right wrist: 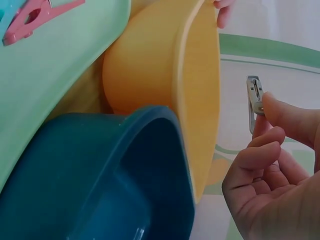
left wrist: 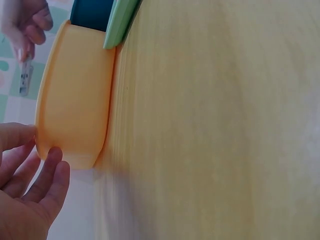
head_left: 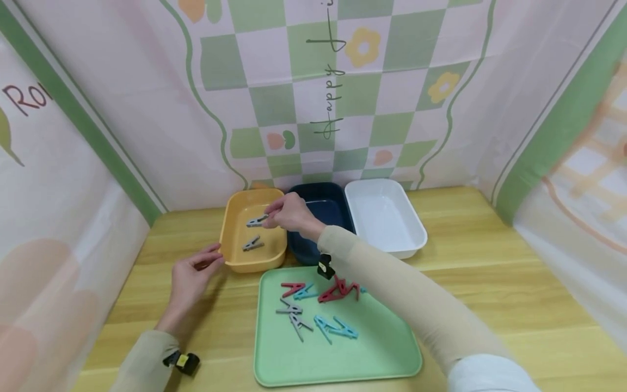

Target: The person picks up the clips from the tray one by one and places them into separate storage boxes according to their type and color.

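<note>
My right hand (head_left: 292, 214) pinches a grey clothespin (head_left: 256, 221) between thumb and fingers above the yellow bin (head_left: 229, 218). The right wrist view shows this grey clothespin (right wrist: 255, 95) held by one end, clear of the bin's rim. Another grey clothespin (head_left: 252, 243) lies on the yellow bin's floor. At the bin's near left corner, my left hand (head_left: 192, 277) holds the rim, with the thumb and fingers on either side of the wall (left wrist: 75, 95).
A navy bin (head_left: 320, 198) and a white bin (head_left: 387, 218) stand to the right of the yellow one. In front, a green tray (head_left: 338, 362) bears several red, blue and grey clothespins. A printed cloth (head_left: 323, 98) hangs behind the bins.
</note>
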The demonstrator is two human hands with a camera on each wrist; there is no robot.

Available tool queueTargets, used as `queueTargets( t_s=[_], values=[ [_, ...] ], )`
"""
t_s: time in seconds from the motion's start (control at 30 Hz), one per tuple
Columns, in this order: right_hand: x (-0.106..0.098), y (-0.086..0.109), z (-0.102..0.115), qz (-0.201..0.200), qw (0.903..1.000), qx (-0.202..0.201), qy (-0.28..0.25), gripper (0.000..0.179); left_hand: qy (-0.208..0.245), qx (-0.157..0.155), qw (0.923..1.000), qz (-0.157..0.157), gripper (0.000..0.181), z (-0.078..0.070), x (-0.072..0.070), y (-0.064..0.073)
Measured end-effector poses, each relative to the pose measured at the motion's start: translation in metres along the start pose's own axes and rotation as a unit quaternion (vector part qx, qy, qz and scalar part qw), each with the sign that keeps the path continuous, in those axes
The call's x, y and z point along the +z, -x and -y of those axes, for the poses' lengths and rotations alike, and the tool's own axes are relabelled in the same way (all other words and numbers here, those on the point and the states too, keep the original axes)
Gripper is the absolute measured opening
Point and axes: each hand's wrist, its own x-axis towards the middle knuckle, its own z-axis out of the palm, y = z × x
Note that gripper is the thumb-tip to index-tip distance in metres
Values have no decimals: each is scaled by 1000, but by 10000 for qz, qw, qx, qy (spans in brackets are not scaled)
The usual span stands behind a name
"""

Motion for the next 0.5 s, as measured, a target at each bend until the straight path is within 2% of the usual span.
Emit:
queueTargets(
  t_s=[0.3, 0.5],
  values=[
    [15, -12, 4, -324, 9991, 148, 212, 20, -45, 106, 9999, -62, 16, 1, -1, 1],
    [20, -18, 3, -392, 9986, 244, 261, 22, -47, 93, 9999, -68, 16, 1, 0, 0]
  ],
)
